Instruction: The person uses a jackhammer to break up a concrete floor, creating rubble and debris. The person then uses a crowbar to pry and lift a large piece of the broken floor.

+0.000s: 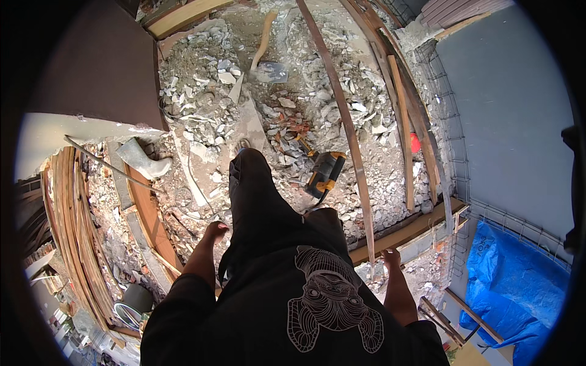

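My left hand (217, 232) hangs beside my left thigh above the rubble, with nothing visible in it. On the other side my right hand (391, 258) hangs near a wooden beam (407, 233), also without a visible object. A yellow and black demolition hammer (326, 173) lies on broken concrete in front of my feet, its chisel end toward the reddish brick fragments (293, 123). Farther ahead lies a digging tool with a wooden handle (264, 39) and a flat metal blade (273, 72). My front foot (242, 144) is in an open sandal.
A long narrow strip (339, 98) crosses the rubble at my right. Wooden planks (402, 132) and a rebar cage (451, 105) run along the grey wall (508, 87). At left are a rubber boot (144, 158), stacked boards (75, 228) and a bucket (137, 299). A blue tarp (512, 279) lies right.
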`<state>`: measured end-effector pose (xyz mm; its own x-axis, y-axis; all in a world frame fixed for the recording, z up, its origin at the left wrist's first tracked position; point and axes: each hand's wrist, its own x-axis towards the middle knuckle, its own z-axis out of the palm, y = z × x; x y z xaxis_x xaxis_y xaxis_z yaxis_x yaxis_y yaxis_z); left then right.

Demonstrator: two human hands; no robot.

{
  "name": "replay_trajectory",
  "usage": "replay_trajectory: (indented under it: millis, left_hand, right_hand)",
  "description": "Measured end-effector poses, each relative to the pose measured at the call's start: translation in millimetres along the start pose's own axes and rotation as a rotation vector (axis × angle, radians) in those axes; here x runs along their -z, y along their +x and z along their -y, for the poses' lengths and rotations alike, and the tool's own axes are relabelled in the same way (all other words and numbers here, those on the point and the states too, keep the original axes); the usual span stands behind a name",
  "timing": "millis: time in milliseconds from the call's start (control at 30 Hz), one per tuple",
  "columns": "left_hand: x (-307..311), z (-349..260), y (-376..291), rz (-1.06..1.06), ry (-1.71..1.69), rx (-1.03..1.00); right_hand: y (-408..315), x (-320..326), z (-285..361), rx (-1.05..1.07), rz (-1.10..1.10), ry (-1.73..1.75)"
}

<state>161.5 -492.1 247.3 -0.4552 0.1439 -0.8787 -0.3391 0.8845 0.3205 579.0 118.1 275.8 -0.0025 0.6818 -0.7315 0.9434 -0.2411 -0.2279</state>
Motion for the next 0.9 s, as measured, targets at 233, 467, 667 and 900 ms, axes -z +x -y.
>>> replay_trajectory:
  millis: [233, 467, 667, 900]
  left_hand:
    - [79.7, -24.7, 83.2, 0.053, -0.097, -0.015]
    - [293.9, -83.8, 105.9, 0.005, -0.125, -0.121]
    - [424.5, -128.8, 110.5, -0.181, 0.022, -0.177]
    - [460.0, -234.0, 87.2, -0.179, -0.022, -0.457]
  right_hand:
    - [-168.9, -82.2, 121.9, 0.224, 0.325, -0.137]
    - [-304.3, -136.8, 242.9, -0.019, 0.498, 0.277]
    - [-374.5, -139.0, 251.6, 0.015, 0.353, 0.129]
    - [-349.5, -165.9, 277.3, -0.012, 0.258, 0.030]
